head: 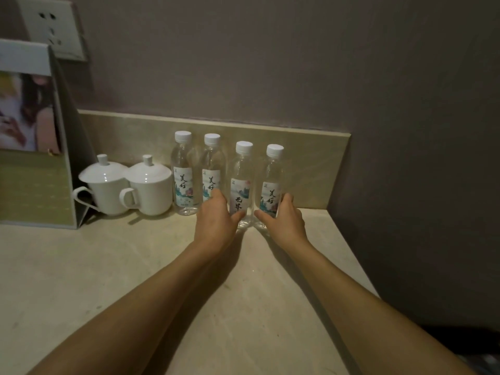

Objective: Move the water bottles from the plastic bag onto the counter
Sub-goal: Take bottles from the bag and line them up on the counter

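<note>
Several clear water bottles with white caps stand upright in a row on the beige counter (135, 266), against the low backsplash. My left hand (216, 220) is at the base of the third bottle from the left (242, 169), thumb on its front, fingers reaching past its left side and covering the foot of the second bottle (212, 163). My right hand (282, 220) wraps the base of the rightmost bottle (273, 171), thumb in front and fingers on its right side. The leftmost bottle (184, 169) stands untouched. No plastic bag is in view.
Two white lidded cups (108, 185) (150, 188) stand left of the bottles. A folded stand-up card (35, 136) sits at far left below a wall socket (51, 25). The counter ends at a dark wall (405, 158) on the right.
</note>
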